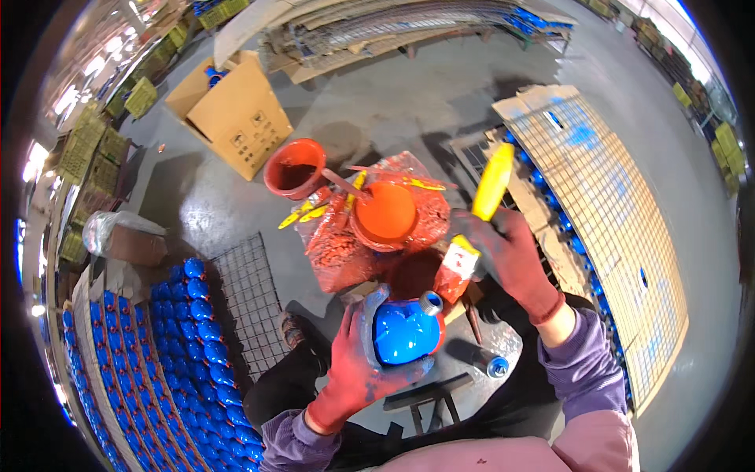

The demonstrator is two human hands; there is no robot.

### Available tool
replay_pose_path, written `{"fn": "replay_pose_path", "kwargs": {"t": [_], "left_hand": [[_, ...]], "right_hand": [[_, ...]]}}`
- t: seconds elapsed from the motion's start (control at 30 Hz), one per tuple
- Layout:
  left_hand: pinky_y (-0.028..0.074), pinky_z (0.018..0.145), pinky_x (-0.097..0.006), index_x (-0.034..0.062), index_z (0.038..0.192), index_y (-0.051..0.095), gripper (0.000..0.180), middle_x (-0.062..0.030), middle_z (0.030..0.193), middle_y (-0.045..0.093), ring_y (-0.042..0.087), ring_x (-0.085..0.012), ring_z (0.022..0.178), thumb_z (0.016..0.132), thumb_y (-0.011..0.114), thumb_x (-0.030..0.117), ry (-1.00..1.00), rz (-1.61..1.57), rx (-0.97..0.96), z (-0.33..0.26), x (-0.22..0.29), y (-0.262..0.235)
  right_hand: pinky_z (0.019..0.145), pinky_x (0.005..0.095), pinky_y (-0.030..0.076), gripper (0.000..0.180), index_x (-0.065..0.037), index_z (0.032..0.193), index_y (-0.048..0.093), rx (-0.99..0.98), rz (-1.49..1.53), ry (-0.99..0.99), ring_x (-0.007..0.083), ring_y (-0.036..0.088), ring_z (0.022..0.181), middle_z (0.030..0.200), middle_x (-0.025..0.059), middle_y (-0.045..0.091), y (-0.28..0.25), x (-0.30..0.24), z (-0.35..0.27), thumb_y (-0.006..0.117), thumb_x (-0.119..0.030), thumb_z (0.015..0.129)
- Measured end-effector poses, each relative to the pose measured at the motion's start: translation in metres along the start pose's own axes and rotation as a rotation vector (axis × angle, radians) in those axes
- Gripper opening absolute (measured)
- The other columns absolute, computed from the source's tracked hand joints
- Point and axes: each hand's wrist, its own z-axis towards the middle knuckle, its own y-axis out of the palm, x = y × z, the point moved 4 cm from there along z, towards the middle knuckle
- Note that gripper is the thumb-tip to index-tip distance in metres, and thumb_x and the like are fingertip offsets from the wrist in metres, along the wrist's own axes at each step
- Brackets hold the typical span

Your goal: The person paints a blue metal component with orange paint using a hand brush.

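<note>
- Workpiece: glossy blue rounded body (405,334) with a grey threaded neck (430,304), positioned near of the red-stained plastic sheet (346,263), beyond that sheet's near edge. It sits to the right of the left hand and to the near left of the right hand.
- Left hand (358,354), red glove with greyish palm: curved around the workpiece, gripping its left and near sides. The neck points away, toward the far right.
- Right hand (511,256), gloved likewise: closed around a flat paintbrush with a yellow handle (494,185) and red-coated bristles. The handle points up and away; the bristles are just beside the neck. Contact cannot be confirmed.
- Round bowl of orange paint (385,216): on the sheet, toward its right edge, with a stick leaning in it.
- Dark red bucket (295,167): beside the sheet's far left corner.
</note>
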Motion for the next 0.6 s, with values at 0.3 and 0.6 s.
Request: {"fn": "replay_pose_path", "kwargs": {"t": [0.3, 0.6], "left_hand": [[0.046, 0.085, -0.045, 0.0044, 0.135, 0.036, 0.102, -0.0193, 0.116, 0.051, 0.054, -0.036, 0.101, 0.053, 0.084, 0.04, 0.209, 0.495, -0.13, 0.0, 0.01, 0.02], [0.044, 0.086, -0.045, 0.002, 0.133, 0.037, 0.098, -0.0199, 0.116, 0.051, 0.054, -0.0369, 0.102, 0.055, 0.082, 0.041, 0.114, 0.531, -0.089, 0.003, 0.001, 0.01]], "right_hand": [[0.052, 0.0353, 0.045, 0.026, -0.004, 0.078, 0.066, -0.086, -0.459, -0.521, 0.0294, 0.06, 0.059, 0.066, 0.0137, 0.061, 0.013, -0.031, -0.013, 0.062, -0.029, 0.084], [0.052, 0.0308, 0.036, 0.031, -0.009, 0.092, 0.063, -0.152, -0.785, -0.983, 0.0181, 0.052, 0.055, 0.074, 0.0033, 0.054, 0.024, -0.049, -0.045, 0.073, -0.026, 0.069]]}}
